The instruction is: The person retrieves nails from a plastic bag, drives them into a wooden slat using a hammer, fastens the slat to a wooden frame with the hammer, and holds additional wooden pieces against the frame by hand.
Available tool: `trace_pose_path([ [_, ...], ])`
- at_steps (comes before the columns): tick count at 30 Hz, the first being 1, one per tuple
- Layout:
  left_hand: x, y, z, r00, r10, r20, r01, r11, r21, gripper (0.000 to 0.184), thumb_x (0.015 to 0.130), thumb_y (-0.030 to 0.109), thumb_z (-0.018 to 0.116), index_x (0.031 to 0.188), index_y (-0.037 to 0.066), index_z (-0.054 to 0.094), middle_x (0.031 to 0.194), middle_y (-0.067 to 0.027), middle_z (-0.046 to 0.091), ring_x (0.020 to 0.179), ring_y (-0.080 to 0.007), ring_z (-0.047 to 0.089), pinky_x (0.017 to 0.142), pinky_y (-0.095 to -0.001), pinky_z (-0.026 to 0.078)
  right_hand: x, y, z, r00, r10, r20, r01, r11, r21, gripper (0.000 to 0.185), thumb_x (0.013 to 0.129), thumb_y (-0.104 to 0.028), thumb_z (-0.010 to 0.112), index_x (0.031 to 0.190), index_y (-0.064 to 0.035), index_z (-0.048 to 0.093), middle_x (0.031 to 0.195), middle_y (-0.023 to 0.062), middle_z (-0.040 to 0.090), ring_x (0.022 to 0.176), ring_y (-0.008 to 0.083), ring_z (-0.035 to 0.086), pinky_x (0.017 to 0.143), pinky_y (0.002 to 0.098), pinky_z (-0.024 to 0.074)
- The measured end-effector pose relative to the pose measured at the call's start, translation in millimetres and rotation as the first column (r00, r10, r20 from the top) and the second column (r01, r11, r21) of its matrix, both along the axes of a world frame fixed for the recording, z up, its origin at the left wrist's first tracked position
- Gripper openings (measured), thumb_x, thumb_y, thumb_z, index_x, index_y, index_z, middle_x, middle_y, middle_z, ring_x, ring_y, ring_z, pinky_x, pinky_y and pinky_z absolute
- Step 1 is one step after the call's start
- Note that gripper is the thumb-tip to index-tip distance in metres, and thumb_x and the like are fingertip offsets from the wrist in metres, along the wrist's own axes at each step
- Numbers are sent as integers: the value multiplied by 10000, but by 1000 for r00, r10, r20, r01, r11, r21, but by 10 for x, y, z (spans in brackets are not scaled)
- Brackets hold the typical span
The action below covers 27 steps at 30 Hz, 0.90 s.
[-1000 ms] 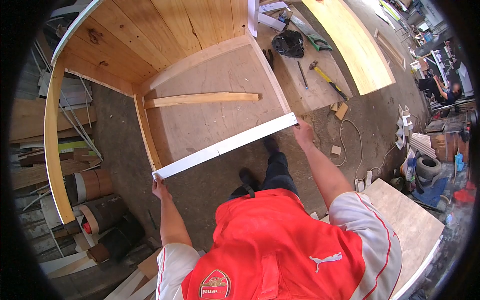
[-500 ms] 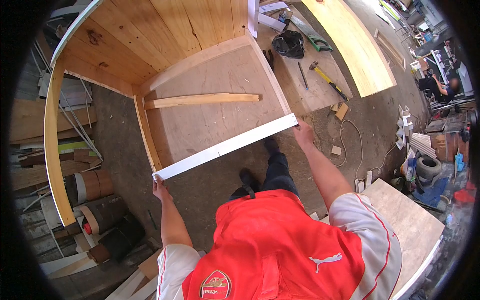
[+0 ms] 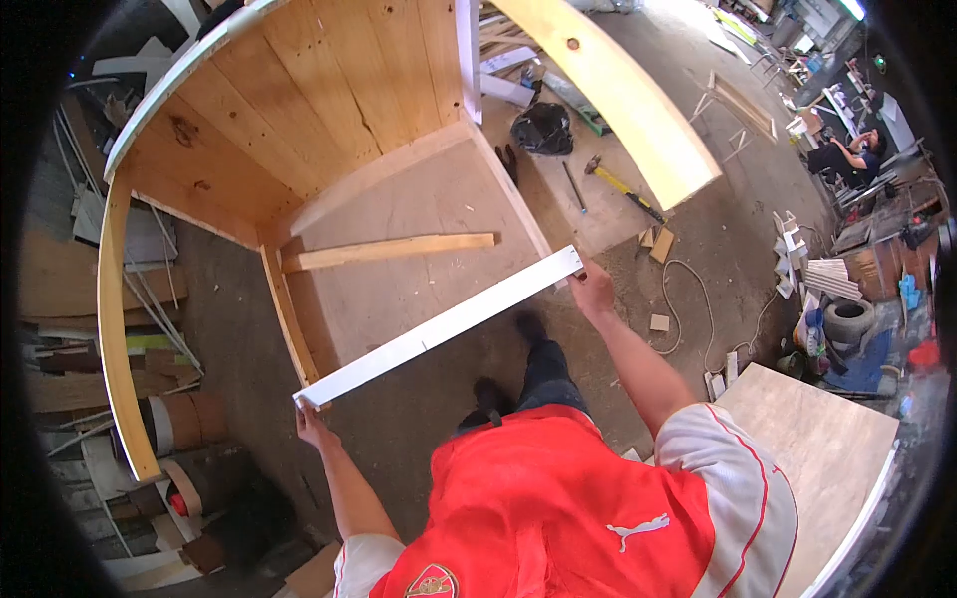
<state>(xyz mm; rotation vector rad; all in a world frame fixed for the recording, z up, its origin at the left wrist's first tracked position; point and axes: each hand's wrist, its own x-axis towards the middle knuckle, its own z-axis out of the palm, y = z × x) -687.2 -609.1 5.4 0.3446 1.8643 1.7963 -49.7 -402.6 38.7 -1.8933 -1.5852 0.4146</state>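
A long white board [image 3: 439,327] spans the near side of a wooden cabinet frame [image 3: 289,110]. My left hand [image 3: 312,423] grips its left end, fingers closed round it. The right end is in my right hand [image 3: 590,289], thumb and fingers closed on it. Short dark marks show at the board's middle and right end. Behind the board lies the cabinet's plywood panel [image 3: 389,199], with a loose wooden strip [image 3: 399,251] resting across it. Whether the board touches the frame's ends, I cannot tell.
A hammer [image 3: 623,187], a dark pencil-like rod [image 3: 574,187] and a black plastic bag [image 3: 543,130] lie on a board to the right. Curved wooden rails [image 3: 638,110] arch over. Rolls and offcuts crowd the left. A person [image 3: 852,157] sits far right.
The white board and both hands have shifted slightly left and toward me, and its left end now sits a little off the frame's corner. The whole view has also shifted.
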Motion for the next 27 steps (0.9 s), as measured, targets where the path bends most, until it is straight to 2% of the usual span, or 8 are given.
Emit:
trace_pose_path([
  [6,193,143,907,998,54,-16,-48,964,261,432,993,295,705,1278,-23,642,1094,-55,702,990,-144,643,839,-310,504,133,-108,863,979,146,-143,-83,922,379,683,819,51,758,1458,-72,551,1077,138,741,858,133,693,719,292,553],
  [12,162,-141,1568,978,173,-119,-76,820,567,471,1038,233,614,1413,-43,545,1417,-215,556,1278,-317,565,1090,-426,461,433,-554,1596,987,103,-120,-1,761,649,681,843,86,723,1481,18,496,1231,121,704,1014,150,683,837,303,557],
  [15,198,-408,1971,545,244,-802,0,957,291,608,1064,319,541,1504,-71,385,1468,-260,502,1321,-362,539,1100,-486,459,508,-735,2007,964,92,-251,122,685,719,728,857,121,672,1530,31,409,1305,145,661,1105,187,659,928,323,536],
  [16,322,-401,2230,859,260,-441,100,759,643,622,1066,342,531,1506,-69,376,1456,-264,511,1315,-374,544,1085,-494,474,549,-750,2153,943,110,-313,170,651,740,740,862,134,653,1542,36,381,1329,158,645,1132,201,649,959,330,527],
  [19,224,-601,2649,606,443,-661,9,827,563,612,1066,392,516,1459,-71,443,1374,-254,583,1238,-356,607,1014,-501,527,586,-744,2773,924,140,-355,203,607,768,721,858,155,636,1527,54,387,1411,187,594,1198,229,636,985,343,520],
  [20,120,-728,2797,211,346,-914,-216,929,301,509,1051,333,527,1370,-64,529,1290,-239,628,1160,-363,638,966,-493,539,579,-733,2979,930,139,-340,195,596,779,715,855,153,643,1520,56,396,1423,189,587,1207,230,634,986,344,520],
  [21,15,-854,2945,-201,136,-970,-530,818,225,418,1036,273,537,1281,-56,615,1206,-225,674,1081,-371,670,919,-485,551,580,-705,3132,934,172,-314,145,619,772,701,853,148,652,1507,52,418,1426,183,589,1208,227,636,979,340,523],
  [27,-562,-629,3660,172,504,-847,-454,803,386,352,1022,236,550,1159,-62,677,1157,-214,683,1081,-344,645,942,-441,511,293,-448,3799,935,296,-196,-61,678,733,565,800,84,764,1343,-9,637,1239,79,727,913,77,675,765,248,543],
])
